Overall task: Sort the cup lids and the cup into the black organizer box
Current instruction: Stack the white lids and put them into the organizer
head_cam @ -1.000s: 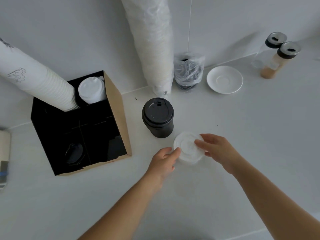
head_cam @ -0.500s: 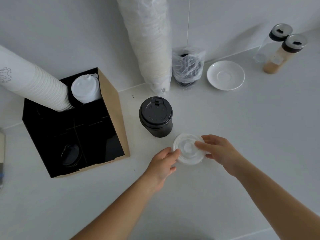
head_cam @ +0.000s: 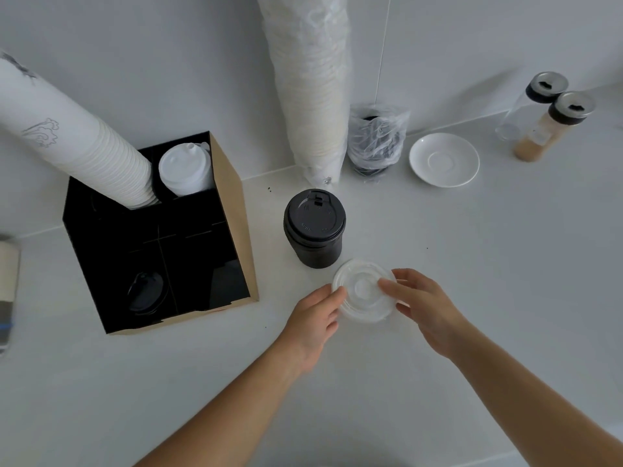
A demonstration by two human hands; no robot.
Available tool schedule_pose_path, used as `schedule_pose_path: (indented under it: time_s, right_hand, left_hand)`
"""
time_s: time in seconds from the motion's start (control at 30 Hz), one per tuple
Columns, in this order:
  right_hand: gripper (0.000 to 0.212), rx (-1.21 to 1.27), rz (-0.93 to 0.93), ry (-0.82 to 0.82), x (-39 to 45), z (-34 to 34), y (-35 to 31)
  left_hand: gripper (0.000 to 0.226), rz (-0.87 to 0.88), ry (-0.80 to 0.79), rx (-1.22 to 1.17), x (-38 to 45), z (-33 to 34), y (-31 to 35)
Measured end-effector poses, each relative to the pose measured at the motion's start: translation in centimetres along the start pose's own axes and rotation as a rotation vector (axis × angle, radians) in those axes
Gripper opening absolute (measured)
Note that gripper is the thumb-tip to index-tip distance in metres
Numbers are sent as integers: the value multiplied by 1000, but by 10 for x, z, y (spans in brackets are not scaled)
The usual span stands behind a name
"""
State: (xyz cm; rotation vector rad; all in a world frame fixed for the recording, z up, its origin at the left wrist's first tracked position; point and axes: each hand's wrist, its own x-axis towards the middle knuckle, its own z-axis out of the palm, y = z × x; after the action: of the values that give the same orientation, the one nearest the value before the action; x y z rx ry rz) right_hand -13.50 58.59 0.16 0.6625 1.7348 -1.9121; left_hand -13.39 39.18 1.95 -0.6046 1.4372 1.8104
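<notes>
Left hand (head_cam: 315,320) and right hand (head_cam: 423,306) pinch the clear lid (head_cam: 362,291) at opposite edges.

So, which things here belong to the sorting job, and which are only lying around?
Job: clear lid, held by left hand and right hand; black cup; organizer.

Lying about: saucer, two jars, bagged lids, wrapped cup stack.

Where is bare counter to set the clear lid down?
Bare counter lies right of the clear lid, below the saucer, and near the arms. It is crowded between the black cup and organizer box, and along the wall.
</notes>
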Motion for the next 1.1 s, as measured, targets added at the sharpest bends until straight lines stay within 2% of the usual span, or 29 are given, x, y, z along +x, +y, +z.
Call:
schedule_pose_path:
  time_s: [0.33,0.4,0.47,0.53,0.73,0.9,1.1]
  right_hand:
    - [63,74,-87,-110,-34,27,-14]
    - [60,84,-98,-131,-41,33,-15]
    - [56,89,-103,-152,-47,39,-16]
    - [55,85,-103,-166,-52,47,-17]
    - [29,45,-67,-214,-57,74,-24]
    - [34,-31,-48,-216,-59,99,-31]
    - [35,-93,-51,-220,-61,141,-41]
  left_hand:
    - [30,206,90,-64,-42,-15,-13]
    - [48,229,120,-58,-50,-19,-16]
    - [82,257,146,-71,-59,-23,-18]
    - [90,299,182,-65,-69,-29,-19]
    - [83,364,223,-56,-91,-54,-21]
    - [31,385,210,-59,-104,-72,-20]
    - [31,410,184,-133,-120,-109,-11]
